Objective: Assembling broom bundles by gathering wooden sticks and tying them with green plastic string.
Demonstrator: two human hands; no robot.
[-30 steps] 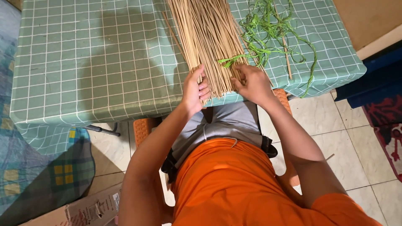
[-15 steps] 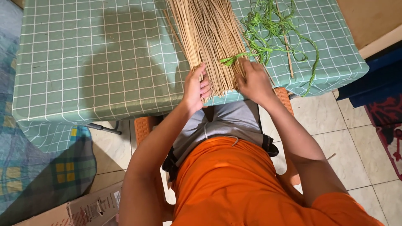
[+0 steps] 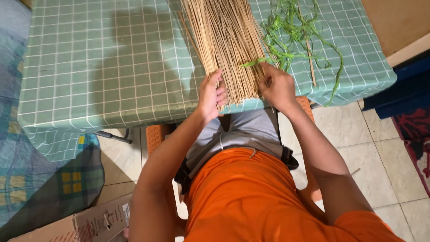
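Stick bundle [image 3: 228,45] at table [image 3: 112,80] edge, hands flanking.

Stick bundle [image 3: 226,40] cut off at top edge, cardboard box [image 3: 85,224] cropped at bottom

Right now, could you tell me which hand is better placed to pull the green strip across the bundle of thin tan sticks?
Probably the right hand: it already touches the green strip; the left hand steadies the stick bundle.

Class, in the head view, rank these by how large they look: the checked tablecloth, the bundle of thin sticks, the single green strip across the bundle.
1. checked tablecloth
2. bundle of thin sticks
3. green strip
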